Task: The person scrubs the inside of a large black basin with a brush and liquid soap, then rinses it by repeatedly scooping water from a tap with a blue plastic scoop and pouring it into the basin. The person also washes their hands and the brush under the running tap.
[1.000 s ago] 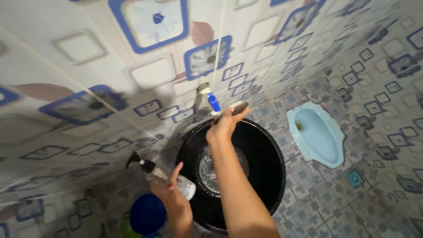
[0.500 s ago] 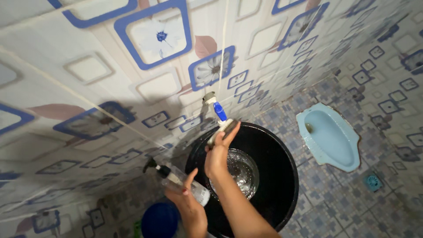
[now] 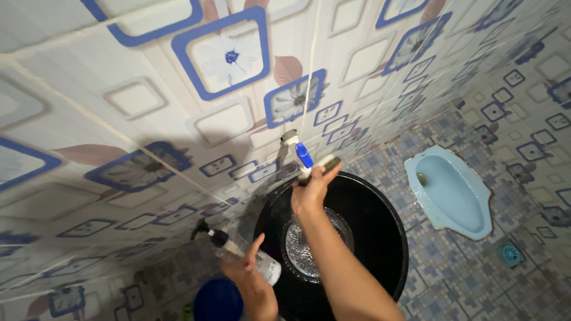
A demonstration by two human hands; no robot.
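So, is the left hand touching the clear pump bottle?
Touching. The head view shows the left hand wrapped around the lower body of the clear pump bottle, thumb raised beside it, next to the black bucket.

Tiled bathroom, floor fittings
Pale blue squat toilet (image 3: 449, 193) right; floor drain (image 3: 510, 254) lower right; blue round object (image 3: 217, 300) bottom centre-left.

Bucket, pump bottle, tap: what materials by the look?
Bucket: likely plastic, glossy black, smooth rim with soft highlights.
Pump bottle in the left hand: clear plastic probably, see-through body, black pump.
Tap: pale, likely plastic body with a blue handle; right hand just below it.
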